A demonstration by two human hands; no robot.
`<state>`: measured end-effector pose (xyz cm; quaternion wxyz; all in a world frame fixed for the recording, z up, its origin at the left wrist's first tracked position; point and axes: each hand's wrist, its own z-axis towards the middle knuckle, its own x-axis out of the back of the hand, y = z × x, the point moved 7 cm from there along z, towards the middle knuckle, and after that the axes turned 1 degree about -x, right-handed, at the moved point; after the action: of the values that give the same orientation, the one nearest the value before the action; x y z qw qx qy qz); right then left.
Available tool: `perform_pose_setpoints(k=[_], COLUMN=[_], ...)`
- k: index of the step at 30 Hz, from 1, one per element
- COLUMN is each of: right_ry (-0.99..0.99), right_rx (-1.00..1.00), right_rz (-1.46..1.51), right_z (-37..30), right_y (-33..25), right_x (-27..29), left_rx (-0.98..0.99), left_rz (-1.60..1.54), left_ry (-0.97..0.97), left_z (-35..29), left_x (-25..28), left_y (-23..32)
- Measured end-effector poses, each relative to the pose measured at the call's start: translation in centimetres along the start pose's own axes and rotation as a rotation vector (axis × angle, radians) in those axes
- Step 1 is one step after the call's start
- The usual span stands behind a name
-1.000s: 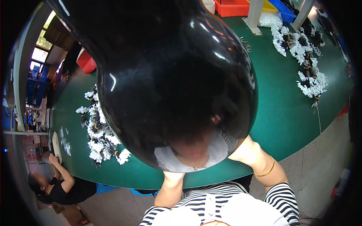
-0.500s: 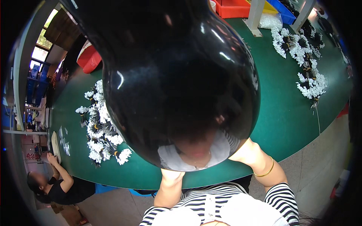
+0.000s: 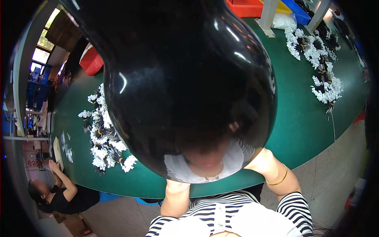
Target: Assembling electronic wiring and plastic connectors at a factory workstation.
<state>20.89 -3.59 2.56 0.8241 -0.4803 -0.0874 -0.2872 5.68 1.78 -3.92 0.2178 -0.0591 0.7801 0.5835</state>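
Fingers: couldn't tell grip, hidden by glossy black bulbous object (image 3: 189,98).
White-tipped bundles (image 3: 100,132): lay banded on green tabletop (image 3: 304,130); couldn't judge remainder.

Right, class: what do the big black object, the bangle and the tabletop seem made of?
Black object: perhaps plastic or rubber, glossy, with mirror-like reflections. Bangle: probably polished gold-coloured metal, from its shine. Tabletop: smooth green, soft sheen, perhaps a rubber or laminate covering.

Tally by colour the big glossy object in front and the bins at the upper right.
Black: 1 glossy object
Red: 1 red bin
Yellow: 1 yellow bin
Blue: 1 blue bin
Total: 4 things showing, all three bins cut off by the picture's edge
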Motion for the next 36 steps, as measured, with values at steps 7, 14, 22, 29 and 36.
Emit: perform_pose_setpoints(k=[7, 14, 22, 29, 36], right_ry=[-0.036, -0.045, -0.099, -0.108, -0.102], right_rx=[-0.021, 0.007, -0.292, -0.12, -0.62], right_rz=[-0.012, 0.009, 0.188, 0.268, 0.874], right_z=[0.0, 0.2, 0.4, 1.3, -0.5], right_y=[0.1, -0.1, 0.6, -0.2, 2.5], right_x=[-0.2, 0.0, 0.2, 0.1, -1.3], left_rx=[0.044, 0.109, 0.326, -0.032, -0.174], left_rz=[-0.042, -0.099, -0.207, 0.105, -0.027], left_ry=[0.003, 0.003, -0.005, -0.243, -0.271], left_z=[0.3, 0.2, -1.1, -1.7, -1.6], left_x=[0.4, 1.0, 2.8, -1.4, 0.0], left_y=[-0.5, -1.0, -2.6, -0.1, 0.6])
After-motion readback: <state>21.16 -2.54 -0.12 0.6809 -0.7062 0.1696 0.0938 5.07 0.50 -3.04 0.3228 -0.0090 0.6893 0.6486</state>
